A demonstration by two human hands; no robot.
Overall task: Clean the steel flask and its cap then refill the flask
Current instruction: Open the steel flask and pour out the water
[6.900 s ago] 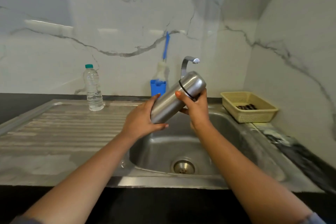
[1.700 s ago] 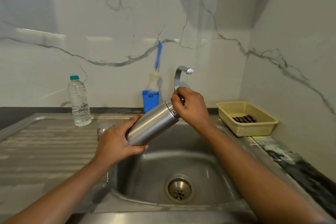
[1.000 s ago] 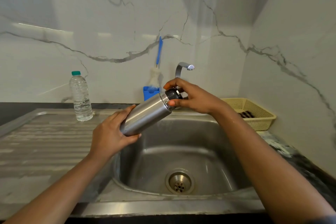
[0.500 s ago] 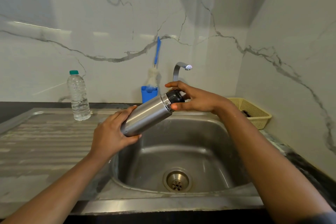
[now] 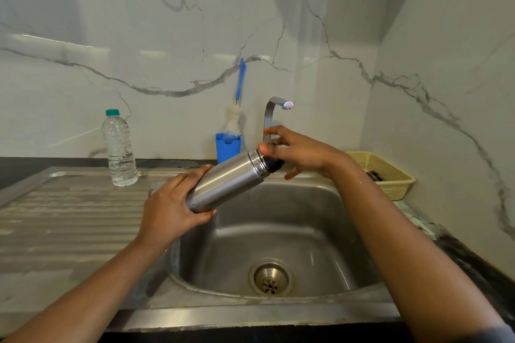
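The steel flask is tilted over the sink, base low on the left and mouth pointing up to the right. My left hand grips its lower body. The steel outer cap is off; a black stopper sits in the threaded neck. My right hand is curled around that stopper, thumb on top near the neck and fingers below. A glimpse of metal just behind my left hand may be the cap, but I cannot tell.
The sink basin with its drain lies below the flask. The tap stands behind my right hand. A water bottle stands on the ribbed drainboard. A blue holder holds a brush. A yellow basket sits at right.
The outer steel cap, on the flask 6.9 s ago, is off. Since half a second ago my right hand has rolled around the black stopper; the flask and left hand have barely moved.
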